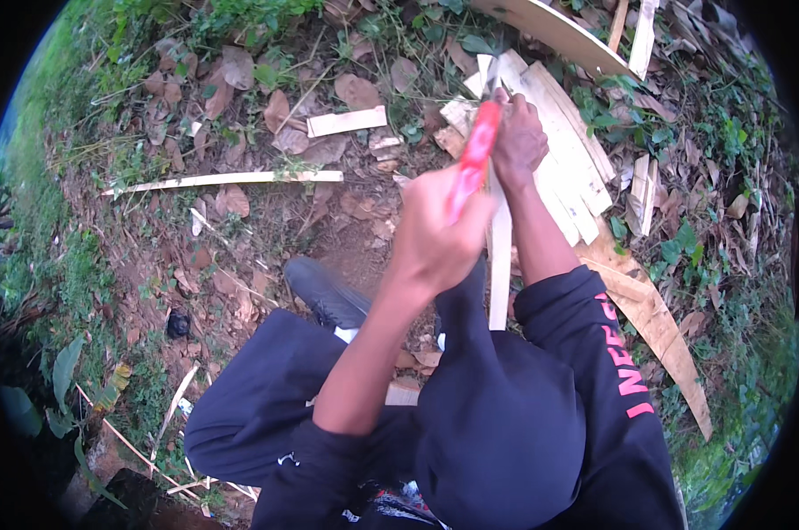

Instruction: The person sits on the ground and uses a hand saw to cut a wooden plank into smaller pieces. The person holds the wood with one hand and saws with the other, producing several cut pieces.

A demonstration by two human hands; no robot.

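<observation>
My left hand (439, 234) is closed round the red handle of a tool (476, 146). Beyond the grip its metal shank narrows, and the working end is too blurred to make out. Just right of the tool, my right hand (520, 141) has its fingers curled on a long pale wooden strip (500, 265). The strip runs back toward my knees. Under and beside the right hand lie several flat wooden boards (563, 150), side by side on the ground. Small wood offcuts (459, 115) sit left of the tool's far end.
A curved plywood piece (567, 35) lies at the far right, and another long board (655, 344) at the right. On the leaf-strewn ground are a short slat (346, 121) and a long thin strip (231, 181). My dark shoe (327, 293) and bent knee (258, 389) are close by.
</observation>
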